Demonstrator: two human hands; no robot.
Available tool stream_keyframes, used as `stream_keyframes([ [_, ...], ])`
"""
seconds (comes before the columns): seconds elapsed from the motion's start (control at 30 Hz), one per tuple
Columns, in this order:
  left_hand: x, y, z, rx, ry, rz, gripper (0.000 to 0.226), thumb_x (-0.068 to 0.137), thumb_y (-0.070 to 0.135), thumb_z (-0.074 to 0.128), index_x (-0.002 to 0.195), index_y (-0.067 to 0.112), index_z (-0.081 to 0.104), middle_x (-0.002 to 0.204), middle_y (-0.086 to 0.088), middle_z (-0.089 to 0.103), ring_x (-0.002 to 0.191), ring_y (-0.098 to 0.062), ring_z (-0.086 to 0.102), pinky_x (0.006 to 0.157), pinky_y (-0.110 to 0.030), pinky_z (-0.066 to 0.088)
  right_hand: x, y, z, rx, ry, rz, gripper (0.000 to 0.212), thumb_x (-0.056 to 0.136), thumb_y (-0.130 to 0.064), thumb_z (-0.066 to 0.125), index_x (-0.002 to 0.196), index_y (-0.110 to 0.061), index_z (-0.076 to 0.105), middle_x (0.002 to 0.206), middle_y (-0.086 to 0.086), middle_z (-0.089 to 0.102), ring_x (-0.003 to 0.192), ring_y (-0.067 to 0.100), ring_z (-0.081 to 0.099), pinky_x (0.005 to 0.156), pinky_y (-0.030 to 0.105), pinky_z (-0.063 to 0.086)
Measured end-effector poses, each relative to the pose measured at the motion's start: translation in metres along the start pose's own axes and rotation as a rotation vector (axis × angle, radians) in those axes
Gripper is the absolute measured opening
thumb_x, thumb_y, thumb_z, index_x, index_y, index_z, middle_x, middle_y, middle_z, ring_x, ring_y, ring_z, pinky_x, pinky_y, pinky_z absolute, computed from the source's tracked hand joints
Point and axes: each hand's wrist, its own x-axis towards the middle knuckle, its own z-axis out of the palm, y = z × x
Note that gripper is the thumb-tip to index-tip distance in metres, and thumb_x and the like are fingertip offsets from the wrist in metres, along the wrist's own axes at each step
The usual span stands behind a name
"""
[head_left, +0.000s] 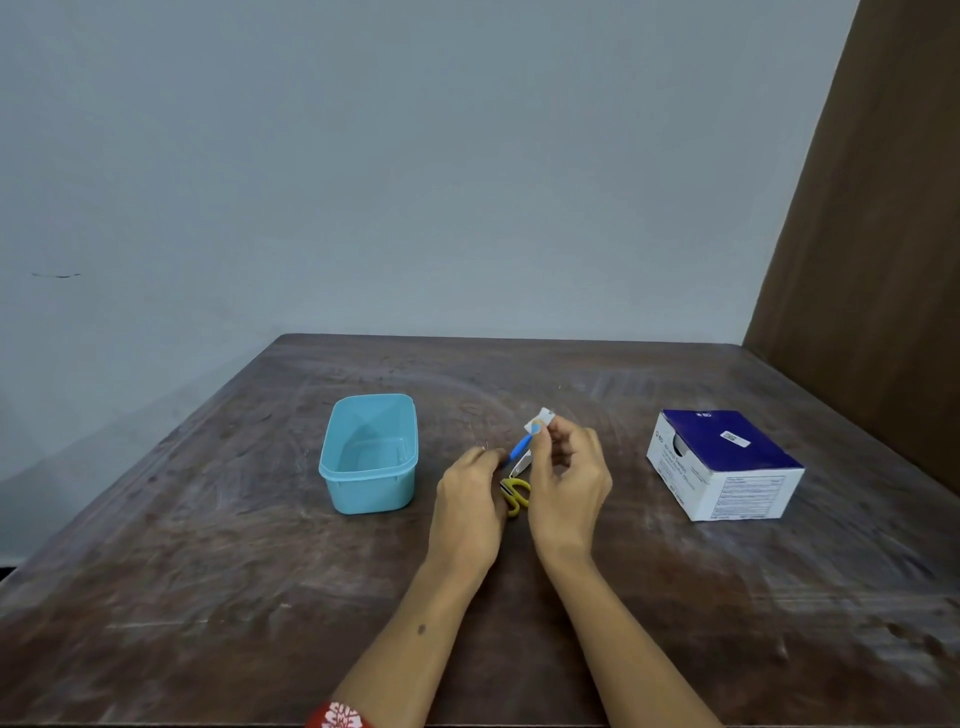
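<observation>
While your two hands meet over the middle of the table (208, 571), your right hand (569, 478) pinches a small white wrapper (541, 419) between thumb and fingertips, with the other fingers curled in behind. A slim blue piece (521, 448) slants down and to the left out of the wrapper. Your left hand (470, 493) has its fingertips closed on the lower end of that blue piece; the contact is small and partly hidden by the knuckles. Wrapper and blue piece are held off the tabletop, between the two hands, at their far side.

Scissors (519, 488) with yellow handles lie flat on the table in the gap between your hands, handles toward you, blades pointing away. A light blue tub (363, 491), open-topped, stands left of your left hand, near it but apart. A blue-and-white box (727, 457) sits well off to the right of your right hand; its print is too small to read. Grey wall (415, 156) behind the table, brown panel (883, 208) at right. A red patterned sleeve (340, 717) shows at the bottom edge, on your left forearm.
</observation>
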Motion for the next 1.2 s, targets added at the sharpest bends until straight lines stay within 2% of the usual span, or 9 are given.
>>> stream_keyframes([
  [0.07,0.0006,0.0006,-0.0007,-0.013,0.025,-0.007,0.036,0.076,-0.011,0.053,0.106,0.005,0.067,0.089,-0.01,0.063,0.08,-0.024,0.06,0.069,-0.028,0.045,-0.0012,0.0013,0.0013,-0.011,-0.082,0.01,0.008,0.086,-0.008,0.064,0.089,-0.014,0.068,0.082,-0.004,0.06,0.069,0.0,0.058,0.061,0.01,0.044],
  [0.17,0.0011,0.001,-0.0018,-0.042,0.052,-0.007,0.037,0.078,-0.011,0.051,0.107,0.005,0.067,0.089,-0.01,0.064,0.08,-0.024,0.061,0.071,-0.031,0.048,-0.0028,0.0013,0.0022,-0.027,-0.153,0.022,0.005,0.085,-0.009,0.066,0.088,-0.012,0.07,0.079,-0.01,0.058,0.067,0.0,0.059,0.063,0.012,0.045],
  [0.33,0.0001,0.0016,-0.0003,-0.029,0.005,0.021,0.036,0.076,-0.01,0.053,0.106,0.006,0.067,0.091,-0.009,0.064,0.082,-0.022,0.06,0.073,-0.027,0.045,0.0003,0.0006,-0.0004,0.02,0.004,-0.004,0.009,0.086,-0.008,0.064,0.09,-0.014,0.069,0.082,-0.005,0.061,0.071,0.004,0.059,0.063,0.008,0.042],
  [0.47,0.0006,0.0007,-0.0016,-0.045,0.047,0.022,0.036,0.077,-0.011,0.054,0.107,0.006,0.067,0.088,-0.009,0.064,0.079,-0.019,0.06,0.07,-0.025,0.047,-0.001,0.0037,0.0023,0.016,-0.098,0.037,0.013,0.082,-0.011,0.068,0.083,-0.023,0.066,0.079,-0.009,0.06,0.068,0.002,0.06,0.06,0.008,0.045],
  [0.57,0.0012,0.0007,-0.0024,-0.06,0.08,0.011,0.035,0.076,-0.012,0.054,0.102,0.006,0.069,0.085,-0.007,0.064,0.075,-0.018,0.06,0.068,-0.024,0.046,-0.0024,0.0064,0.0042,-0.002,-0.175,0.084,0.01,0.08,-0.013,0.071,0.08,-0.023,0.067,0.079,-0.006,0.063,0.066,0.002,0.06,0.06,0.01,0.047],
  [0.77,0.0003,0.0012,-0.0011,-0.053,0.033,0.036,0.04,0.072,-0.013,0.056,0.106,0.006,0.067,0.089,-0.008,0.064,0.078,-0.019,0.06,0.07,-0.018,0.042,-0.0002,0.0026,0.0011,0.059,-0.043,0.042,0.013,0.082,-0.009,0.067,0.082,-0.022,0.067,0.078,-0.01,0.061,0.065,0.003,0.06,0.06,0.007,0.044],
  [0.97,0.0018,0.0022,-0.0032,-0.093,0.099,0.043,0.036,0.075,-0.013,0.055,0.102,0.007,0.069,0.082,-0.007,0.064,0.07,-0.012,0.054,0.066,-0.021,0.045,-0.0017,0.0063,0.0042,0.005,-0.164,0.098,0.011,0.08,-0.017,0.071,0.076,-0.025,0.066,0.076,-0.009,0.062,0.065,0.001,0.061,0.058,0.008,0.046],
  [1.13,0.0008,0.0031,-0.0023,-0.14,0.088,0.042,0.021,0.081,-0.004,0.059,0.097,0.006,0.069,0.084,-0.007,0.067,0.075,-0.015,0.061,0.068,-0.017,0.044,-0.0019,0.0024,0.0018,0.055,-0.102,0.048,0.009,0.083,-0.018,0.069,0.078,-0.025,0.066,0.077,-0.01,0.061,0.066,0.002,0.061,0.059,0.007,0.044],
  [1.2,0.0006,0.0017,-0.002,-0.143,0.076,0.049,0.022,0.079,-0.006,0.058,0.093,0.005,0.07,0.084,-0.008,0.068,0.074,-0.015,0.061,0.067,-0.017,0.043,-0.0019,0.0016,0.0017,0.064,-0.087,0.045,0.011,0.083,-0.017,0.069,0.078,-0.027,0.065,0.077,-0.01,0.061,0.064,0.002,0.06,0.058,0.007,0.043],
])
